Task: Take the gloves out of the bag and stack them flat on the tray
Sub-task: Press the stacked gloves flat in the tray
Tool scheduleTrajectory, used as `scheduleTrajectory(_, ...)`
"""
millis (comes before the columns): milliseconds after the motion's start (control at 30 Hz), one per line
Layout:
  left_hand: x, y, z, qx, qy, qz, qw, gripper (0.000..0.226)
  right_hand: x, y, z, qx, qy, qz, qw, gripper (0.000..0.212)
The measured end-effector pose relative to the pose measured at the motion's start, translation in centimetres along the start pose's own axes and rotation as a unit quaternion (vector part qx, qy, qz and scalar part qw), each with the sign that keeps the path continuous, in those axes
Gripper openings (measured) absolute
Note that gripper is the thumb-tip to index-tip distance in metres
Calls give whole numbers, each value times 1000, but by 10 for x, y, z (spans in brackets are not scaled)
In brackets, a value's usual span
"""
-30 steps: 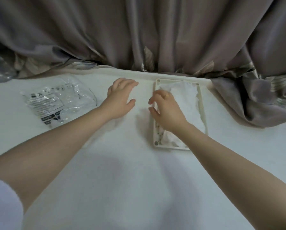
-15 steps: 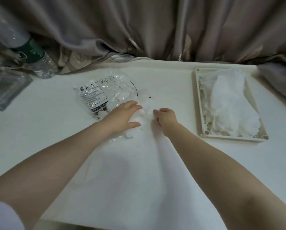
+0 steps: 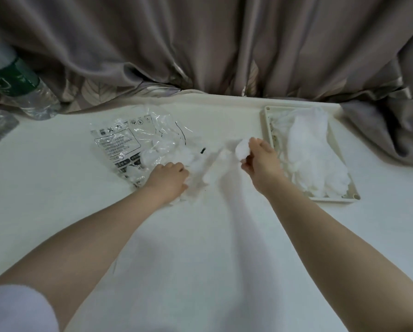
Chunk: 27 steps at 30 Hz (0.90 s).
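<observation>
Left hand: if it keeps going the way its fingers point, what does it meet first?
The left hand points up-right at the bag mouth, so it would first meet the white gloves bunched there; depth is hard to judge.

Bag: clear crinkled plastic film, glossy, black print. Gloves on tray: thin white translucent film, soft, wrinkled. Tray: cream hard plastic, matt. Table: white, smooth, matt. Curtain: grey-brown cloth, slight sheen, folds. Bottle: clear plastic, glossy, green label.
</observation>
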<state>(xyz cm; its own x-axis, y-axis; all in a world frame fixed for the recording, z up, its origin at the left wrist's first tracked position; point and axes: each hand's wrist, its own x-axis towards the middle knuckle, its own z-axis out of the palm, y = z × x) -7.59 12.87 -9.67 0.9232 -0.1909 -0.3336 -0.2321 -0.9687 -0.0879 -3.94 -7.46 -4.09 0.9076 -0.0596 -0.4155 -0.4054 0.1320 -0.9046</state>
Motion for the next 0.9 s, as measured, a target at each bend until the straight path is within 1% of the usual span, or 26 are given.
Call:
scheduleTrajectory(67,0,-3,-3,-6,-29,-10,1000,44,-5,-15,-7,104,-10,14,994,27)
scheduleTrajectory(100,0,-1,-8,-13,-34,-13,999,47,-8,-22,-12,124,-24,19,992,26)
scheduleTrajectory(133,-1,0,-13,-25,-23,-13,999,51,-11,-26,-14,118,-40,27,992,23)
scheduleTrajectory(167,-3,4,-20,-51,7,-7,999,57,-14,-28,-18,101,-54,34,993,20)
scheduleTrajectory(200,-5,11,-28,-99,44,9,994,64,-18,-30,-23,88,-68,42,993,21)
scheduleTrajectory(233,-8,19,-38,-181,62,30,981,70,-19,-30,-28,80,-81,49,992,22)
scheduleTrajectory(267,-11,29,-49,-297,54,52,952,76,-22,-32,-31,79,-95,58,991,23)
scheduleTrajectory(300,-14,43,-61,-422,26,69,904,81,-24,-34,-38,83,-111,66,988,22)
scheduleTrajectory(333,-14,54,-70,-528,-6,76,846,87,-27,-36,-41,99,-126,74,984,22)
scheduleTrajectory(367,-13,67,-79,-611,-22,74,788,91,-30,-40,-46,115,-137,77,981,26)
scheduleTrajectory(433,-3,87,-90,-729,-33,37,683,93,-35,-47,-59,158,-160,82,971,39)
scheduleTrajectory(467,1,89,-93,-770,-50,10,636,87,-37,-49,-61,177,-173,83,965,43)
scheduleTrajectory(500,7,94,-97,-798,-88,0,596,76,-38,-52,-70,183,-165,79,966,42)
scheduleTrajectory(533,12,102,-101,-811,-135,11,569,65,-41,-56,-80,189,-164,73,965,38)
scheduleTrajectory(567,13,105,-101,-810,-177,25,558,55,-39,-56,-87,194,-164,74,964,33)
scheduleTrajectory(600,15,110,-101,-809,-202,34,552,47,-40,-58,-95,189,-176,79,963,29)
scheduleTrajectory(633,18,121,-103,-810,-205,29,548,39,-38,-59,-109,180,-182,77,964,24)
scheduleTrajectory(667,20,128,-104,-820,-186,12,541,30,-36,-58,-120,166,-194,82,963,18)
scheduleTrajectory(700,21,132,-106,-833,-156,-2,531,22,-34,-56,-129,148,-206,86,964,19)
scheduleTrajectory(733,23,141,-111,-845,-126,-7,520,17,-34,-57,-143,135,-223,94,961,28)
scheduleTrajectory(800,26,148,-121,-857,-84,-7,508,16,-30,-54,-165,126,-249,106,954,46)
scheduleTrajectory(833,28,151,-125,-854,-68,-5,516,19,-28,-54,-176,115,-254,106,954,45)
scheduleTrajectory(900,31,161,-135,-841,-49,12,539,22,-24,-52,-195,78,-248,113,959,34)
